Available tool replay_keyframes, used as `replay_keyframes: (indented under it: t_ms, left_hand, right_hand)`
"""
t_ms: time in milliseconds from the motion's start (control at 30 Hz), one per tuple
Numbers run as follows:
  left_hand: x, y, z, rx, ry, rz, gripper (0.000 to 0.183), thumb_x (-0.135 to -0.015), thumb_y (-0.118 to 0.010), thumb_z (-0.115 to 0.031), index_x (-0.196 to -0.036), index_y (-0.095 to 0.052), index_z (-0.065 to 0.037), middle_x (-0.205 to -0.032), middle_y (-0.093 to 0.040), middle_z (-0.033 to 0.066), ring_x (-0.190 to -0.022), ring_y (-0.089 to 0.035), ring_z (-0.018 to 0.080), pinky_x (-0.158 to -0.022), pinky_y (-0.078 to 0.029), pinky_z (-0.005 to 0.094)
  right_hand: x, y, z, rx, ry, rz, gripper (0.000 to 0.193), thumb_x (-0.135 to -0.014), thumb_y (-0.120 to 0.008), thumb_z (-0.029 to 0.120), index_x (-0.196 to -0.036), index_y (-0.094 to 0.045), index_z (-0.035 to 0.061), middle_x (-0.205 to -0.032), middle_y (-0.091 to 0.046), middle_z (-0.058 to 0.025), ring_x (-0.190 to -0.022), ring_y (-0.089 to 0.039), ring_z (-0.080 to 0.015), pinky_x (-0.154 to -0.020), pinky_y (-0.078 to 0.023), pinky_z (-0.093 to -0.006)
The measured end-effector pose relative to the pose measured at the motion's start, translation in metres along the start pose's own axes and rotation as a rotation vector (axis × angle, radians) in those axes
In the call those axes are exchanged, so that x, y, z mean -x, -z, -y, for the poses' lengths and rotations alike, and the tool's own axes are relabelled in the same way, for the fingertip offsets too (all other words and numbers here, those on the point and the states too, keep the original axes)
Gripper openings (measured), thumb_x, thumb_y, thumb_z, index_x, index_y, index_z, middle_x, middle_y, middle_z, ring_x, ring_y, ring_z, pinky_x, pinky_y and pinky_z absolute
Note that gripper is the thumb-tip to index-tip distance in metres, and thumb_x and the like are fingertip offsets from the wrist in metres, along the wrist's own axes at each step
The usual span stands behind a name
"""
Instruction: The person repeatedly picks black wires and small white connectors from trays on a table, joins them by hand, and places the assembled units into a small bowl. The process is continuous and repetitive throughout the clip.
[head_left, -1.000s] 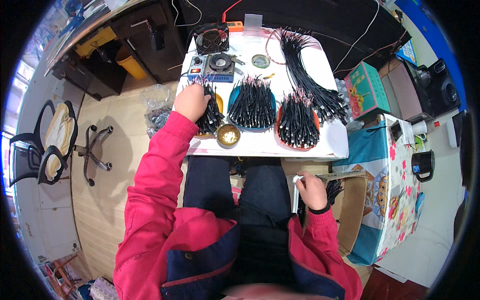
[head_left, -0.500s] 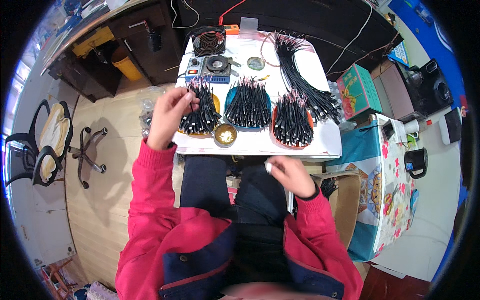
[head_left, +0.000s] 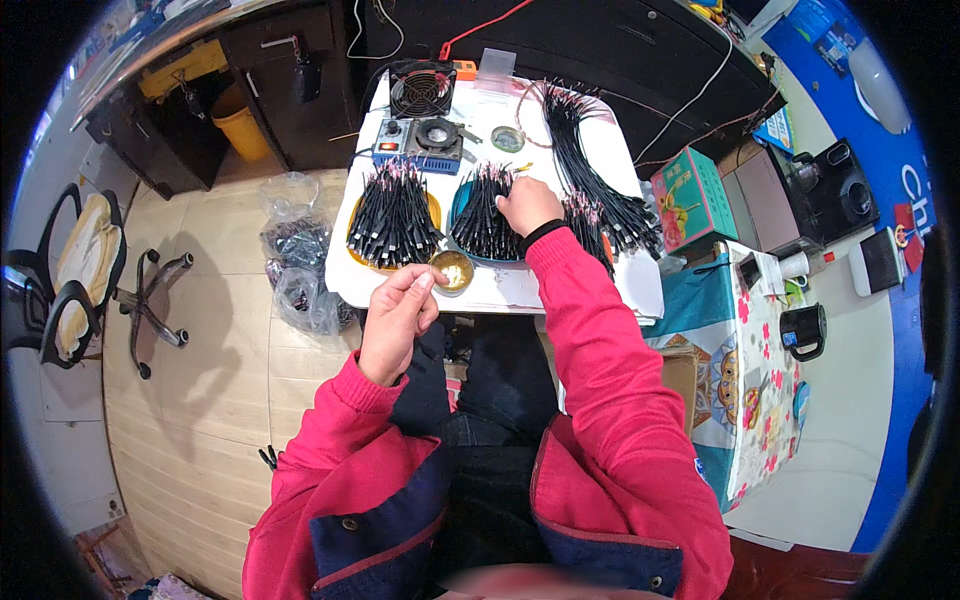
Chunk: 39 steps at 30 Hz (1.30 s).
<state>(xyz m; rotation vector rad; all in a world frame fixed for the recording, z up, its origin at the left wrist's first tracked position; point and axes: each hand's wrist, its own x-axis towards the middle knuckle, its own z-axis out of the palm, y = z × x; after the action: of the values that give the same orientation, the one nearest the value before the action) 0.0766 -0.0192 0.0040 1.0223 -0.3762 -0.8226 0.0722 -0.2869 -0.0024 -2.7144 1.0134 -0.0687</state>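
left hand [head_left: 397, 320] and right hand [head_left: 532, 207] are apart, grips unclear, right partly hiding black cables [head_left: 480, 215].

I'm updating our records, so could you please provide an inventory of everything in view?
Table: one, white, centre
Cable piles: four, black, on table
Trays: three, yellow, blue, orange, under cables
Fan: one, black, table's back
Dial unit: one, blue, before fan
Dish: one, brownish, table's front
Carton: one, green-pink, right
Chair: one, black, left
Bin: one, yellow, left
Jug: one, black, right
Bags: several, clear, left floor
Left hand: one, red-sleeved, by dish
Right hand: one, red-sleeved, at middle cables
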Motion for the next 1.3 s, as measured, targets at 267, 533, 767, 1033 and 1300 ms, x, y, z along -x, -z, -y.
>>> replay_keyframes:
  t_ms: [267, 533, 767, 1033, 1300]
  left_hand:
    - [0.006, 0.000, -0.001, 0.247, 0.029, 0.049, 0.024, -0.105, -0.037, -0.020, -0.117, -0.048, -0.003, -0.079, -0.055, 0.0064, -0.062, -0.042, 0.0089, -0.058, -0.034, 0.0222]
    - [0.020, -0.006, -0.001, 0.329, -0.105, 0.065, 0.007, -0.099, -0.051, -0.007, -0.100, -0.055, -0.001, -0.088, -0.064, 0.0120, -0.068, -0.053, 0.0108, -0.062, -0.043, 0.0213]
    - [0.043, -0.043, 0.002, 0.276, -0.105, 0.067, 0.008, -0.098, -0.052, -0.005, -0.101, -0.057, 0.001, -0.106, -0.068, 0.0187, -0.089, -0.067, 0.0191, -0.078, -0.054, 0.0284]
    - [0.060, -0.062, 0.001, 0.137, -0.072, 0.189, 0.009, -0.097, -0.051, -0.002, -0.102, -0.057, 0.003, -0.118, -0.064, 0.0228, -0.102, -0.065, 0.0226, -0.091, -0.052, 0.0338]
    - [0.061, -0.064, 0.010, -0.075, -0.152, 0.149, 0.010, -0.095, -0.060, -0.005, -0.101, -0.061, 0.003, -0.093, -0.067, 0.0066, -0.081, -0.062, 0.0091, -0.071, -0.050, 0.0221]
  right_hand:
    - [-0.005, 0.009, -0.015, -0.423, 0.001, -0.240, 0.024, -0.075, -0.065, 0.021, -0.073, -0.067, -0.0025, -0.077, -0.068, -0.0209, -0.072, -0.067, -0.0356, -0.072, -0.052, -0.0427]
    - [0.140, 0.037, 0.009, -1.130, 0.275, -0.146, 0.008, -0.089, -0.062, 0.007, -0.089, -0.061, -0.0011, -0.070, -0.057, 0.0011, -0.058, -0.050, -0.0046, -0.053, -0.041, -0.0215]
    - [0.253, 0.032, 0.028, -0.990, 0.354, -0.077, 0.008, -0.087, -0.066, 0.005, -0.090, -0.061, -0.0008, -0.077, -0.060, -0.0002, -0.066, -0.053, -0.0038, -0.057, -0.043, -0.0207]
    - [0.262, 0.039, 0.019, -0.968, 0.368, -0.176, 0.009, -0.086, -0.066, 0.001, -0.092, -0.060, -0.0009, -0.076, -0.061, -0.0016, -0.064, -0.054, -0.0040, -0.057, -0.044, -0.0212]
    - [0.255, 0.045, -0.001, -1.149, 0.290, -0.260, 0.014, -0.085, -0.069, 0.005, -0.096, -0.063, -0.0015, -0.083, -0.063, -0.0028, -0.067, -0.056, -0.0057, -0.059, -0.046, -0.0208]
